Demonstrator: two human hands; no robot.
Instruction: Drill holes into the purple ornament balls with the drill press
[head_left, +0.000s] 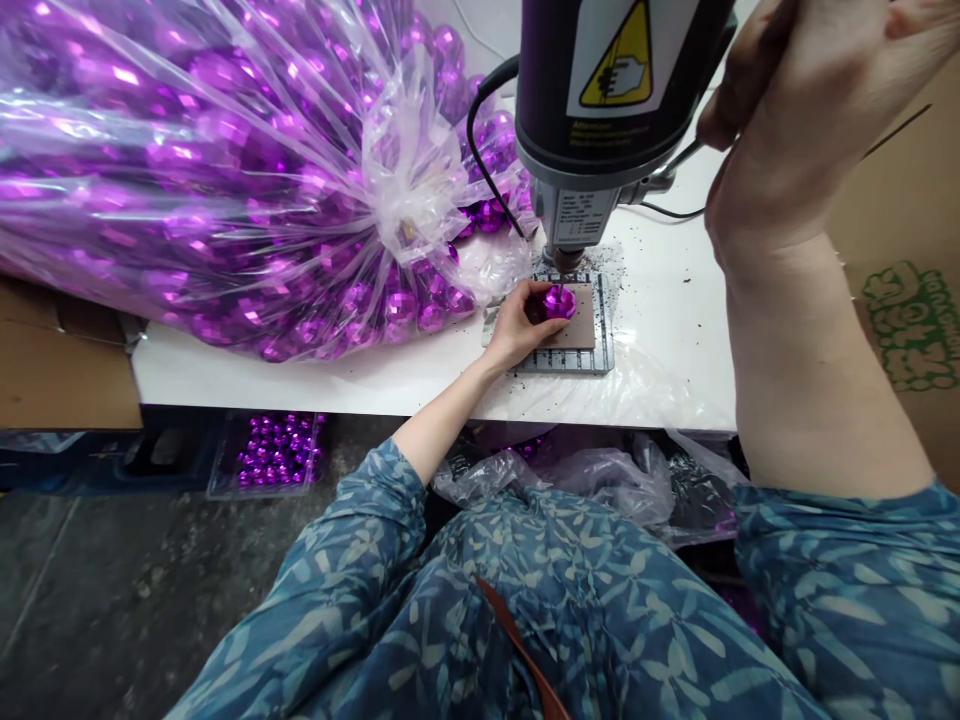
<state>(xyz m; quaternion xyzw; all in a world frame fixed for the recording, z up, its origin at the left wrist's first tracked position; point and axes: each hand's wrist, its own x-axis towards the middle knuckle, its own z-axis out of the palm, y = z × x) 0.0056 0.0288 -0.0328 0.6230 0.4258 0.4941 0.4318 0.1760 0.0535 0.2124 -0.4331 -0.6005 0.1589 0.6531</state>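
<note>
My left hand (520, 320) is closed around a small shiny purple ball (559, 301), holding it on the metal base plate (600, 350) of a bench drill press (600, 110), right under the drill bit. My right hand (795, 110) is raised at the upper right, fingers wrapped round the thin metal feed lever (679, 158) of the drill. Dark shavings lie scattered on the white table (675, 330) around the plate.
A big clear plastic bag (225, 170) full of purple balls fills the table's left half. A tray of purple balls (274, 455) sits on the floor below. Cardboard boxes (911, 300) stand at the right and left edges. A plastic bag (600, 480) hangs over my lap.
</note>
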